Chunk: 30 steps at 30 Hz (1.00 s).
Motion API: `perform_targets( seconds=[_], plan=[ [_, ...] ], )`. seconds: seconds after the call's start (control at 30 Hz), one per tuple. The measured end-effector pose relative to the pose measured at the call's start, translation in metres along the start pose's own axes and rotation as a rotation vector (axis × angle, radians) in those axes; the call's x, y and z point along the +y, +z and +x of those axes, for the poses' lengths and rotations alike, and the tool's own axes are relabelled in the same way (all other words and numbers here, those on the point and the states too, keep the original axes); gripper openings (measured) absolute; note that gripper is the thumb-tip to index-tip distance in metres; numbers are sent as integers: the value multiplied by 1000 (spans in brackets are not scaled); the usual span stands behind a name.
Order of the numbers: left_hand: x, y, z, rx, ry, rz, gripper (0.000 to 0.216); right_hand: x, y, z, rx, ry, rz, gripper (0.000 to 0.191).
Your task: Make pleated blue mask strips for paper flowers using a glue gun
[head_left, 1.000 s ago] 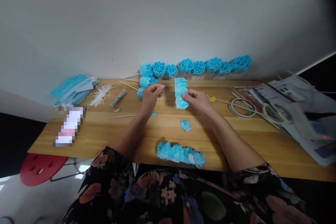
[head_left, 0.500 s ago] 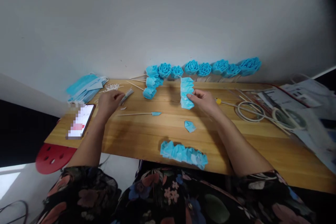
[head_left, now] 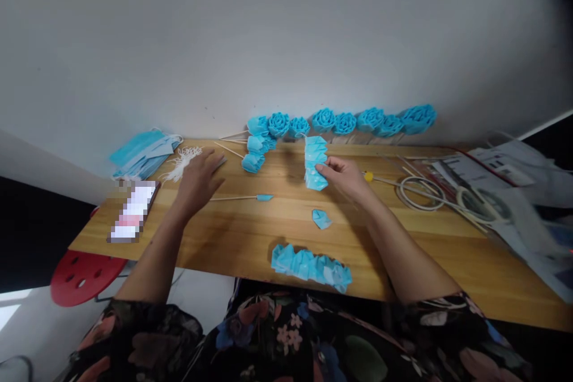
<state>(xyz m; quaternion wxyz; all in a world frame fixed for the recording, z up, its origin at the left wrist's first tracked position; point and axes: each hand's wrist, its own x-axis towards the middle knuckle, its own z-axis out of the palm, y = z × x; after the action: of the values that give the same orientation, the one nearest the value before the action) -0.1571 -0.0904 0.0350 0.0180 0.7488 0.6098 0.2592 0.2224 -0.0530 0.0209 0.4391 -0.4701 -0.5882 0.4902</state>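
Note:
My right hand pinches a pleated blue strip of mask-like material, held upright above the table. My left hand has its fingers spread, beside a heap of thin white cords; it covers most of a small pale bundle. Between my hands lies a thin stick with a blue tip. Nearer me are a small folded blue piece and a longer pleated blue strip.
Several blue folded roses line the wall, with blue buds on sticks at their left. Face masks and a phone lie at left. Coiled cord, a roll of tape and papers are at right.
My left hand has opened from closed fingers and moved slightly right, over the small bundle. My right hand still holds the pleated strip in nearly the same place.

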Motion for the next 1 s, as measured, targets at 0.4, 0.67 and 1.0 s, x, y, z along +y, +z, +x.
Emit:
perform_targets(
  seconds=[0.4,0.67,1.0],
  plan=[
    [137,99,57,-374,-192,-1234,55,-2,0,0,-5,-36,-18,42],
    [143,101,53,-432,-228,-1256,47,1,2,0,-21,-17,-32,48],
    [139,105,47,-286,-211,-1193,38,2,4,0,-114,21,36,49]
  ],
)
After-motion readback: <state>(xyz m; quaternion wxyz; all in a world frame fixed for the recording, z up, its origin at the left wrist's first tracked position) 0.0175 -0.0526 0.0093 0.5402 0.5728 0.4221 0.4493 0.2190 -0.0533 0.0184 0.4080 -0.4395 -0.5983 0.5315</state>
